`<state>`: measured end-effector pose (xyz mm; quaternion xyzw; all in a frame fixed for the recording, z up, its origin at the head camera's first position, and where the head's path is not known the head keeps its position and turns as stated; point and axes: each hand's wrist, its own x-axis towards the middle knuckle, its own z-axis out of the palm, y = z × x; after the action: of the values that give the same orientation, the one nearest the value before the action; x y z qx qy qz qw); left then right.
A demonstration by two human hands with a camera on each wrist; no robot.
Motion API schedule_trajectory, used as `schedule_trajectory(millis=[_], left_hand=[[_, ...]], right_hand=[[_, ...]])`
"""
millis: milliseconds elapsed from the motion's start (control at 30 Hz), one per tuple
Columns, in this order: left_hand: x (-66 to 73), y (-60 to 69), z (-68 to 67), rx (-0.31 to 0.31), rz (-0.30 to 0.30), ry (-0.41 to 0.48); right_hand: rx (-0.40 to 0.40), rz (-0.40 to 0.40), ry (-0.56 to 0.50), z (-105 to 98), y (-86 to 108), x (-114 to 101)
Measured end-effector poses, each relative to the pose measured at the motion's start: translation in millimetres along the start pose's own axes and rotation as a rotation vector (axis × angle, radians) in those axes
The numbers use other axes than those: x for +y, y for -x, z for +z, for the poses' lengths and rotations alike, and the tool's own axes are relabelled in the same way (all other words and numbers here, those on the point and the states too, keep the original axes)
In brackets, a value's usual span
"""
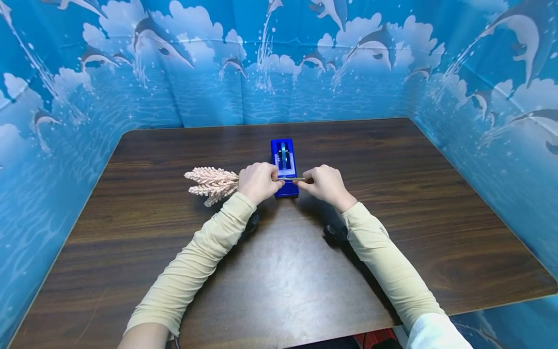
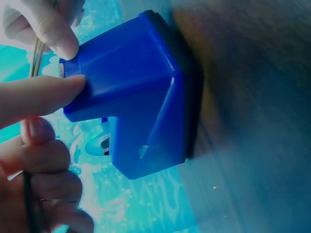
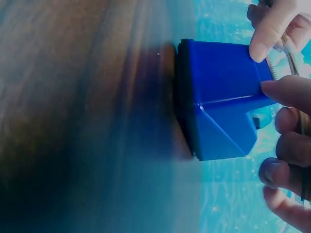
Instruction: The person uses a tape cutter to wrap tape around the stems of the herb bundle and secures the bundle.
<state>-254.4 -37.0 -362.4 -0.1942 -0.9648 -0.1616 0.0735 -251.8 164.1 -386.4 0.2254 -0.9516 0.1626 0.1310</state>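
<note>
A blue tape dispenser (image 1: 285, 162) stands on the table, with a roll in its slot and a toothed cutter on its near end. Across that end run thin stems (image 1: 301, 179) of a pale pink, feathery flower bunch (image 1: 213, 183). My left hand (image 1: 257, 182) grips the stems just below the flower heads, left of the dispenser. Toward the other end of the stems, my right hand (image 1: 326, 184) holds them on the right side. Both thumbs seem to touch the dispenser (image 2: 126, 77) by the cutter. Whether tape lies around the stems is hidden.
The dark wood-grain table (image 1: 144, 232) spreads out on all sides. A blue dolphin-print curtain (image 1: 279, 92) hangs behind it and at both sides. Black devices (image 1: 335, 232) sit under the wrists, and the table's near edge shows at the bottom right.
</note>
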Motion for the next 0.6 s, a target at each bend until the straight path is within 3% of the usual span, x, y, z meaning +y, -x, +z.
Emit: schedule_trajectory(millis=[167, 267, 400, 600], left_hand=[[-3.8, 1.3, -5.0, -0.226, 0.031, 0.09], [-4.0, 0.5, -9.8, -0.318, 0.056, 0.175], [-2.3, -1.7, -13.6, -0.324, 0.059, 0.211], [-0.5, -3.8, -10.9, -0.276, 0.028, 0.222]], right_hand=[[-0.217, 0.031, -0.165, -4.2, 0.0, 4.2], [-0.263, 0.06, -0.244, -9.3, -0.5, 8.5], [-0.263, 0.048, -0.273, -13.9, -2.0, 13.8], [-0.27, 0.02, -0.324, -14.4, -3.1, 19.5]])
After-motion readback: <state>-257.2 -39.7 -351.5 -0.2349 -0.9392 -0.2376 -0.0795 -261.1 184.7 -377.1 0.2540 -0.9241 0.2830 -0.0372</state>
